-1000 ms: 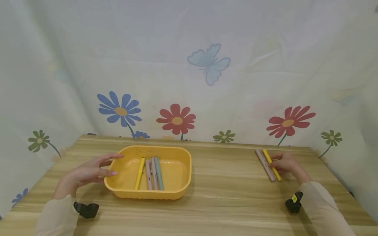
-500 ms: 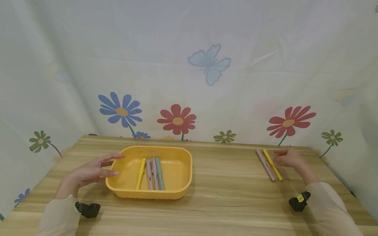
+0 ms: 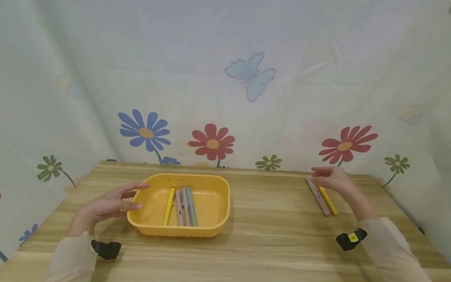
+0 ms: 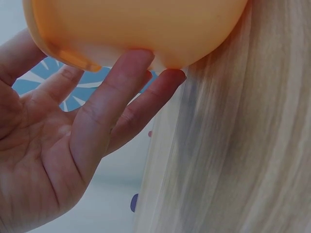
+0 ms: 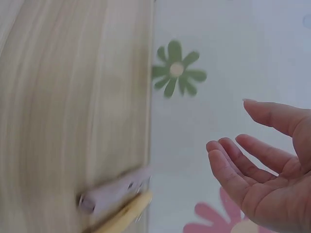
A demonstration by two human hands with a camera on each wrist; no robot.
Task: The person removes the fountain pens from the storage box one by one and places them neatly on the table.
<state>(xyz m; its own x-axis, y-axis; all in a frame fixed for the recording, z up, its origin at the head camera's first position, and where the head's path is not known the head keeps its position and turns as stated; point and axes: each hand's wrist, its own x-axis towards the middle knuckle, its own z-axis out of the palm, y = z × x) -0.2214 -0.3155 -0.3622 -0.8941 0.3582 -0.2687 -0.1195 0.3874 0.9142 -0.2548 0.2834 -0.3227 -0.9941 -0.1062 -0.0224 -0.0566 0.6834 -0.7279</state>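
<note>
On the wood-grain tabletop, a slim mauve pen and slim yellow pen lie side by side; your right hand, half-spread and holding nothing, hovers by their far ends; your left hand grips the rectangular yellow plastic tray containing four slim pens.

No text can be read. A yellow label on the black wrist device at the right sleeve is too small to make out; dark marks on the pinkish pens in the yellow tray are illegible too.
</note>
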